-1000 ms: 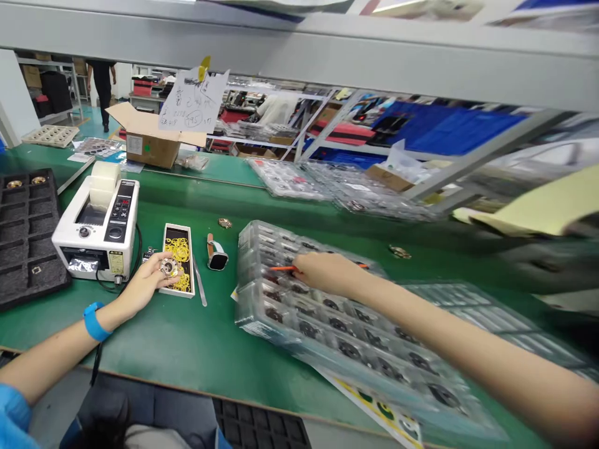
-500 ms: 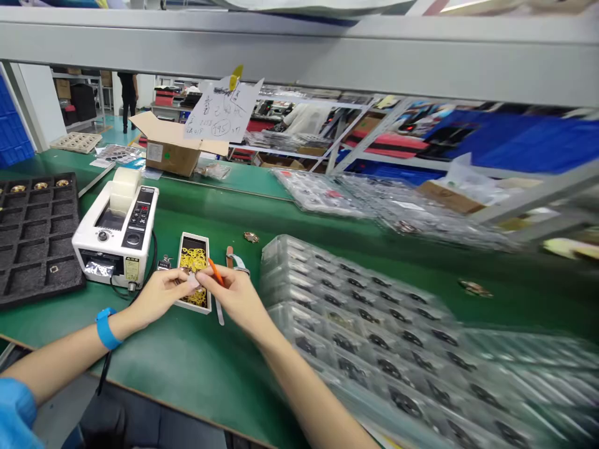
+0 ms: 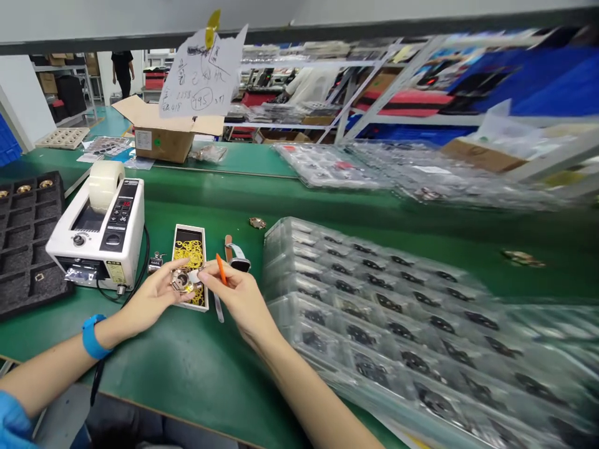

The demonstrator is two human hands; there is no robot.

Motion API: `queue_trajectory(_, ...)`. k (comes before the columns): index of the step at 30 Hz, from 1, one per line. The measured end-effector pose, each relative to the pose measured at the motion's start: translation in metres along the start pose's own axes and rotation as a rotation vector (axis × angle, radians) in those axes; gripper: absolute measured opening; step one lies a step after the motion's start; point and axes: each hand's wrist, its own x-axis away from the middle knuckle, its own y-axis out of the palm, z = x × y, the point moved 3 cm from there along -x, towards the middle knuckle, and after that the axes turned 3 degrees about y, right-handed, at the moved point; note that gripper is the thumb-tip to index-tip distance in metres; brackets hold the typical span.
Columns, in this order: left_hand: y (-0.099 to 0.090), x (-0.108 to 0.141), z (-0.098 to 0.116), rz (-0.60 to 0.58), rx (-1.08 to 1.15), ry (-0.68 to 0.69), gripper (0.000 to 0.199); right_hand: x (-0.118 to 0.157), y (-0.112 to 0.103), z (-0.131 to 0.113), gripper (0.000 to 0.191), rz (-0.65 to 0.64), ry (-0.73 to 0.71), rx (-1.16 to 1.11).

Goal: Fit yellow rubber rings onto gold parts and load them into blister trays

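Note:
My left hand point(image 3: 152, 295), with a blue band on its wrist, holds a round metal watch case point(image 3: 180, 281) by its edge. Just right of it, my right hand point(image 3: 236, 293) has an orange tool point(image 3: 221, 269) between its fingers. Its thumb and forefinger pinch a small whitish piece point(image 3: 194, 276) beside the case. Both hands are over a white box point(image 3: 204, 237) of yellow rings point(image 3: 189, 251). A watch point(image 3: 240, 264) with a light strap lies behind my right hand.
A white tape dispenser point(image 3: 100, 231) and a black foam tray point(image 3: 32, 237) stand at the left. Stacked clear trays point(image 3: 365, 299) of dark parts fill the right. A metal part point(image 3: 257, 222) lies behind them. An open carton point(image 3: 163, 140) sits farther back.
My left hand has opened out, and the watch case now shows face up in its fingers. The whitish piece shows more plainly at my right fingertips. The camera view has shifted.

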Motion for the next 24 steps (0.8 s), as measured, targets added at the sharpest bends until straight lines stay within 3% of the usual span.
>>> queue_trajectory(11,0.001,0.000,-0.004,-0.077,-0.020,0.036,0.051,0.005,0.006,-0.002,0.021,-0.033,-0.018,0.019)
queue_trajectory(24,0.003,0.000,-0.007,-0.027,-0.061,0.043,0.039,0.015,0.012,-0.005,0.014,0.154,-0.183,0.312)
